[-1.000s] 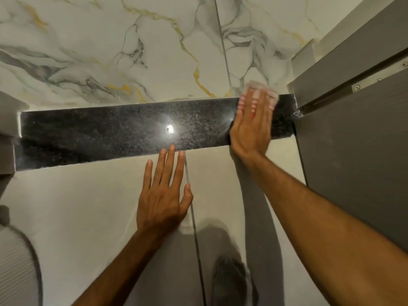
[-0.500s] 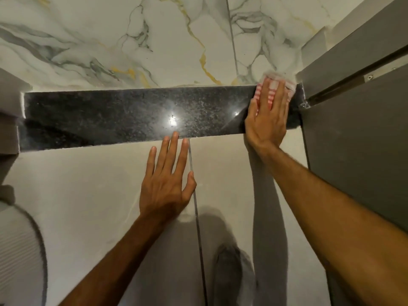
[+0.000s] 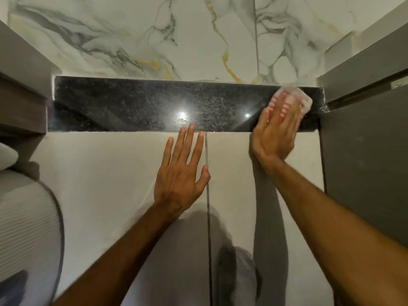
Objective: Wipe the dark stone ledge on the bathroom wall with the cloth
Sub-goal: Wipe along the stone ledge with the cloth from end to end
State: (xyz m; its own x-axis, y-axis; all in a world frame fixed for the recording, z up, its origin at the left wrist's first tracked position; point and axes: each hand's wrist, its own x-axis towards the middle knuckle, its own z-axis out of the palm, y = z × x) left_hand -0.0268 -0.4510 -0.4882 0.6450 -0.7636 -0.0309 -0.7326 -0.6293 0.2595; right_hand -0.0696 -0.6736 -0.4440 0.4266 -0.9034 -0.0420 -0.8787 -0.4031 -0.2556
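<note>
The dark speckled stone ledge (image 3: 132, 104) runs across the wall between marble tiles above and plain tiles below. My right hand (image 3: 276, 135) lies flat at its right end, pressing a pink-and-white striped cloth (image 3: 305, 99) onto the stone; most of the cloth is hidden under my fingers. My left hand (image 3: 182, 171) rests flat with spread fingers on the plain tile just below the ledge, fingertips touching its lower edge, holding nothing.
A grey panel (image 3: 364, 162) with a metal strip stands right against the ledge's right end. A grey block (image 3: 22, 100) closes the left end. A white ribbed object (image 3: 24, 228) sits low on the left. A tile joint (image 3: 208, 217) runs down between my arms.
My right hand and the cloth have stayed at the ledge's right end, shifting slightly. My view has tilted, so the ledge sits level. The left hand keeps its place on the tile.
</note>
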